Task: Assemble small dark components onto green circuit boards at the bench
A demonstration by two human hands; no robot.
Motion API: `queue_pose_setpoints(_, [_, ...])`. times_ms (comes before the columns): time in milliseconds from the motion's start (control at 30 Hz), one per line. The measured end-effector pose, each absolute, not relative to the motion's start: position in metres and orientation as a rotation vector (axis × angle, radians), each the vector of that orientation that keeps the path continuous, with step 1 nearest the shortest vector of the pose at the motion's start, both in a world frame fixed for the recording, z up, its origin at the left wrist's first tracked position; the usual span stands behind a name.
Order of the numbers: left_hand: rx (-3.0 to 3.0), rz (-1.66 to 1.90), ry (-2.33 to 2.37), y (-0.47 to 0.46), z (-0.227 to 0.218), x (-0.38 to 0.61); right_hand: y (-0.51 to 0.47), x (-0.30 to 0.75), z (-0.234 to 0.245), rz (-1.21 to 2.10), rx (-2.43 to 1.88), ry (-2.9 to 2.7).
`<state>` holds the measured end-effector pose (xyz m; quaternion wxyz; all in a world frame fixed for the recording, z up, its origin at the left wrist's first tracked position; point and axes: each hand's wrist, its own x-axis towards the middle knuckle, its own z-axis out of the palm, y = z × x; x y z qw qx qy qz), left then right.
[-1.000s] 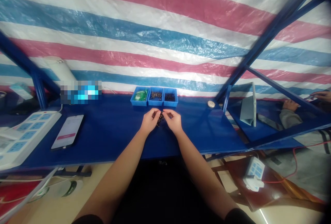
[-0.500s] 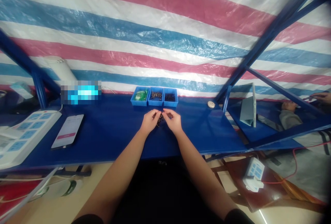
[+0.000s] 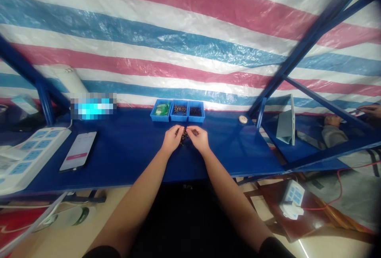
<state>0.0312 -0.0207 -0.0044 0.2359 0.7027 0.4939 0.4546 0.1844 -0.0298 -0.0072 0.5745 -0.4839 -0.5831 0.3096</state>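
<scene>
Small dark parts [image 3: 184,136] bunched between both hands

The cluster's long axis tilts, its far end leaning toward the right hand [image 3: 199,139] and its near end toward the left hand [image 3: 172,139]. Fingertips [image 3: 179,130] curl in narrowly around it, just above the blue table [image 3: 131,151]; the exact grip is hidden. Three joined blue bins [image 3: 160,118] stand beyond, near the table's far edge.

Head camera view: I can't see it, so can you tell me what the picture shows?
A left hand and a right hand pinch a small clump of dark parts above a blue table. Three blue bins sit just beyond them, and a phone lies to the left. A striped tarp hangs behind.
</scene>
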Motion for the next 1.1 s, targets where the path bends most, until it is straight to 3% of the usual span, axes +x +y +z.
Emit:
queue_pose_setpoints(200, [1.893,1.327,1.424,-0.020,-0.001,0.031,0.015,0.188,-0.002,0.846,-1.297,-0.973])
queue_pose_setpoints(367, [1.904,1.305,1.442,-0.019,-0.004,0.031,0.055,0.194,0.015,0.953,-1.169,-0.779])
queue_pose_setpoints(700, [1.895,1.314,1.476,-0.016,-0.009,0.030,0.008,0.209,-0.004,0.587,-1.346,-1.939])
queue_pose_setpoints(933, [1.906,1.322,1.490,-0.016,-0.010,0.028,0.004,0.204,-0.008,0.382,-1.385,-2.057])
queue_pose_setpoints(1100, [1.953,1.321,1.495,-0.014,-0.013,0.028,0.000,0.205,0.000,0.489,-1.377,-1.926])
